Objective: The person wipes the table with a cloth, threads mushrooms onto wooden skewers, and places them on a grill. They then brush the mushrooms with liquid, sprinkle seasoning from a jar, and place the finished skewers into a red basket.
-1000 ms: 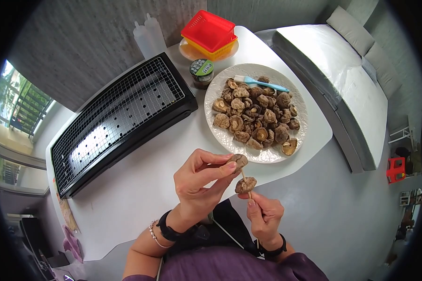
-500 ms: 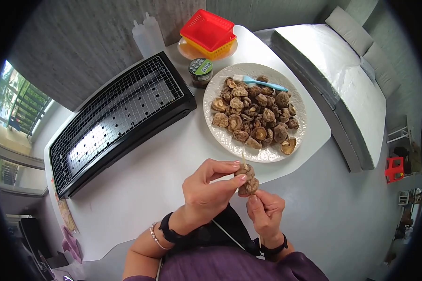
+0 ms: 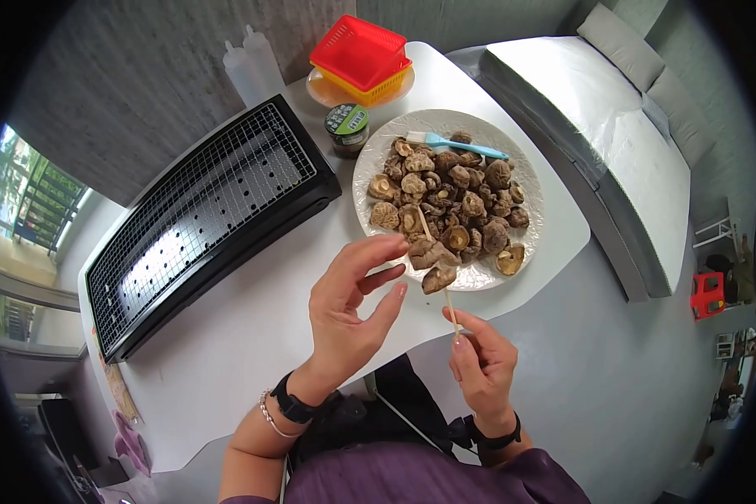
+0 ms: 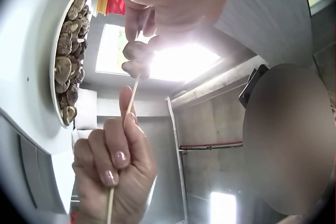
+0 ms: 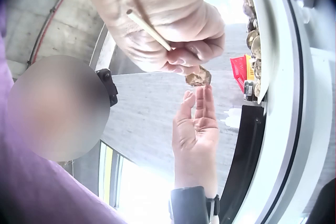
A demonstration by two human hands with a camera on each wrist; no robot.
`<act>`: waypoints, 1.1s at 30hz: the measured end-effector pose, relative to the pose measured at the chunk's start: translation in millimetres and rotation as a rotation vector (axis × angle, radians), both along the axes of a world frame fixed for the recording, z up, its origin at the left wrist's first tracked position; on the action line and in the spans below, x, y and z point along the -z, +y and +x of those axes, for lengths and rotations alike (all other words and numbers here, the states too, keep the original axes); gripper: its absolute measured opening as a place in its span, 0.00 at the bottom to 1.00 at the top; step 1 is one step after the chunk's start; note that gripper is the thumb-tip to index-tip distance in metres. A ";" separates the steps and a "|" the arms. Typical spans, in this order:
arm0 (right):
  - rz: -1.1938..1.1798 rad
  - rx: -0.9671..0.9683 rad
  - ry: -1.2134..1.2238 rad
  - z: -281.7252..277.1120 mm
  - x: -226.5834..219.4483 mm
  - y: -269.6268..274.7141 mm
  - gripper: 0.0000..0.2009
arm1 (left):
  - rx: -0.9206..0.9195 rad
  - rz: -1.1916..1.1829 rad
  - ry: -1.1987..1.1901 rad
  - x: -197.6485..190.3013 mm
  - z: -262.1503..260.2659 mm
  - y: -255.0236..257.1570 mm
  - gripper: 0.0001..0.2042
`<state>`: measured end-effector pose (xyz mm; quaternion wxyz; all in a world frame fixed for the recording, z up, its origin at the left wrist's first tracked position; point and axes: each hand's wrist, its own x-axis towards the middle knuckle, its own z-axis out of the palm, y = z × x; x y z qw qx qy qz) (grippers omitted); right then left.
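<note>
My right hand [image 3: 483,361] grips a thin wooden skewer [image 3: 451,309] below two brown dried mushrooms [image 3: 438,279] threaded one above the other. The skewer's upper tip shows past the top mushroom, over the plate's near rim in the head view. Beside the mushrooms, to the left, my left hand [image 3: 349,298] has its thumb and fingers spread apart with nothing between them. The lower end of the skewer [image 5: 149,30] sticks out behind my right hand in the right wrist view. Many more dried mushrooms [image 3: 470,202] are heaped on a white plate [image 3: 365,197].
A blue-handled brush [image 3: 470,149] lies across the heap. Left of the plate stands a black grill with a wire rack [image 3: 210,223]. Behind are a lidded jar [image 3: 347,128], a red basket [image 3: 361,52] on a yellow one [image 3: 386,88], and squeeze bottles [image 3: 254,71].
The two mushrooms came together on the skewer, its tip passing through the top one. My left hand then let go and moved left; my right hand now grips the skewer farther below them.
</note>
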<state>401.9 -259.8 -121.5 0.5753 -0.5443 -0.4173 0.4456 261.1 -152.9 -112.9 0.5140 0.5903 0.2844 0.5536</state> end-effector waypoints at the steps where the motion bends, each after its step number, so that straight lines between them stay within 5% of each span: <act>1: 0.001 0.003 0.001 1.6 2.3 0.3 0.16 | 0.003 0.001 0.001 0.8 1.8 -0.8 0.20; 4: 0.027 -0.015 -0.079 3.8 5.7 -1.5 0.16 | 0.228 -0.432 -0.137 -0.1 2.7 -4.6 0.21; 15: 0.052 0.010 -0.032 7.1 7.7 -5.9 0.16 | 0.360 -0.607 -0.240 -1.4 23.1 -4.3 0.24; 23: 0.079 0.157 -0.021 28.1 18.8 -12.5 0.16 | 0.529 -0.543 0.047 -0.2 36.3 25.5 0.24; 25: 0.094 0.221 0.027 35.0 20.0 -14.0 0.17 | 0.402 -0.434 0.024 10.2 48.1 48.9 0.21; 27: 0.138 0.309 0.057 40.6 19.0 -12.7 0.17 | 0.011 0.345 0.730 10.1 57.3 69.7 0.17; 28: 0.148 0.321 0.015 41.5 17.4 -11.3 0.17 | 0.006 0.345 0.725 12.5 63.6 74.2 0.17; 30: 0.154 0.324 0.019 42.7 16.4 -11.9 0.17 | -0.040 0.703 0.796 19.6 83.7 79.3 0.16; 33: 0.157 0.328 0.024 43.2 15.7 -13.8 0.17 | -0.027 0.698 0.931 27.3 103.4 85.2 0.16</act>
